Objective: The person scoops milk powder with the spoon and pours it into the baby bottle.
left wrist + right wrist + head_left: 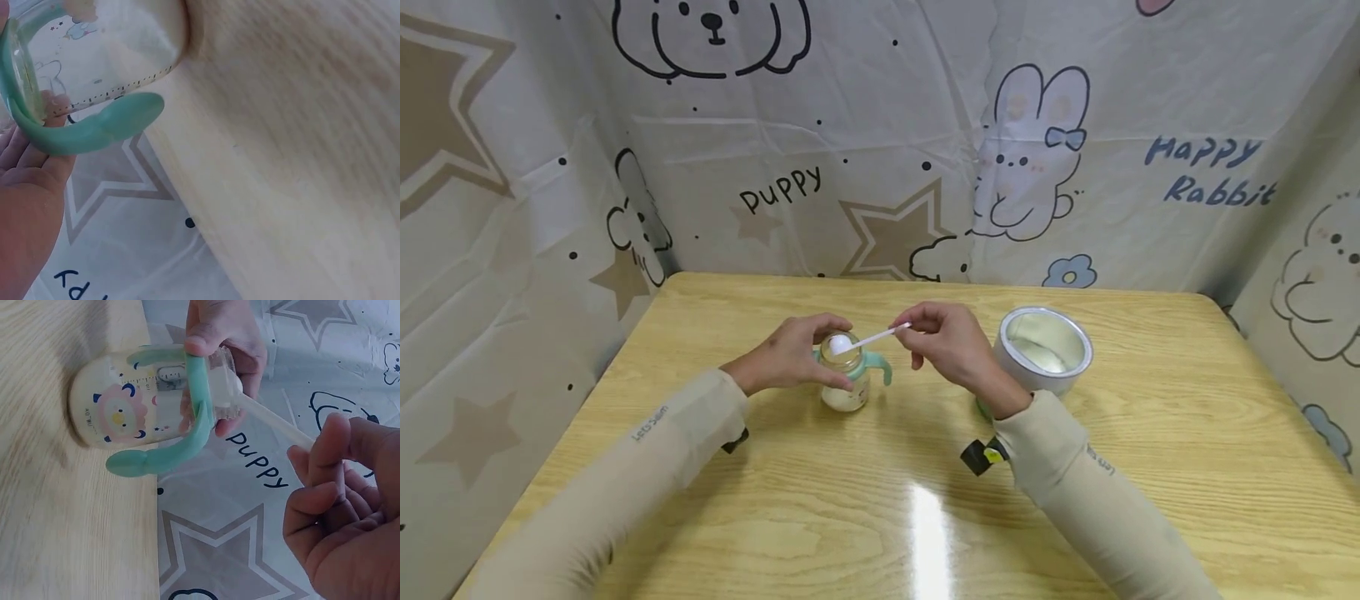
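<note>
A clear baby bottle (847, 400) with mint-green side handles stands upright on the table, a pale layer at its base. My left hand (784, 357) holds it round the neck from the left, thumb in front and fingers behind. A white long-handled scoop (880, 336) is pinched by its handle end in my right hand (951, 343), to the right of the bottle. Its bowl sits at the bottle's open mouth. In the right wrist view a cartoon animal print (119, 415) shows on the bottle, and the scoop's bowl is partly inside the rim.
A silver can (1047, 379) with pale powder inside stands open behind my right wrist. Something green (982, 408) shows at its lower left, mostly hidden by my forearm. A printed cloth (865, 125) hangs round the back and sides of the wooden table (820, 517).
</note>
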The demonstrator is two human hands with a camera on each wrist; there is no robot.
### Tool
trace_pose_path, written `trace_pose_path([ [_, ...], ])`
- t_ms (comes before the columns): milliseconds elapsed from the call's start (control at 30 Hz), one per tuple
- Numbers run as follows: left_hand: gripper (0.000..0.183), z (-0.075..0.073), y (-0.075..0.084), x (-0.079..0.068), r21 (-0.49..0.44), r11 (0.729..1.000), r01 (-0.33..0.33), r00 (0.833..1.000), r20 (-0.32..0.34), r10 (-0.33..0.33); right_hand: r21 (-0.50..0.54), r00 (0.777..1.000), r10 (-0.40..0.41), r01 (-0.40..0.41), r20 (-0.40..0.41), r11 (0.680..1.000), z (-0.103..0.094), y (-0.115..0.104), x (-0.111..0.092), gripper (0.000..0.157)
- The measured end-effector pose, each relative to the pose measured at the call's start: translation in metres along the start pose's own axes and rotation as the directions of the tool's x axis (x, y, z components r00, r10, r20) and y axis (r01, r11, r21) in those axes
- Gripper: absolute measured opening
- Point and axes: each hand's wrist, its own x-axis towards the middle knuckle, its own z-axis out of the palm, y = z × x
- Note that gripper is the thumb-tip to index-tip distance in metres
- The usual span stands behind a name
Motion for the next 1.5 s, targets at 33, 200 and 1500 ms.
trace_pose_path([
  [33,0.085,-0.001,0.001,0.001,0.018,1.0,-0.003,1.0,0.007,0.003,0.004,1.0,0.001,-0.001,-0.006,1.0,-0.001,0.0,0.0,0.013],
  [200,0.092,-0.005,0.007,0.003,0.035,0.999,-0.008,0.999,0.034,0.007,0.05,0.999,0.025,-0.023,-0.033,0.998,-0.007,-0.003,0.0,0.017],
  [1500,0.094,-0.013,0.029,0.013,-0.109,0.989,-0.096,0.995,-0.019,0.094,0.086,0.977,0.127,-0.114,-0.17,0.99,-0.077,-0.014,-0.025,0.03],
])
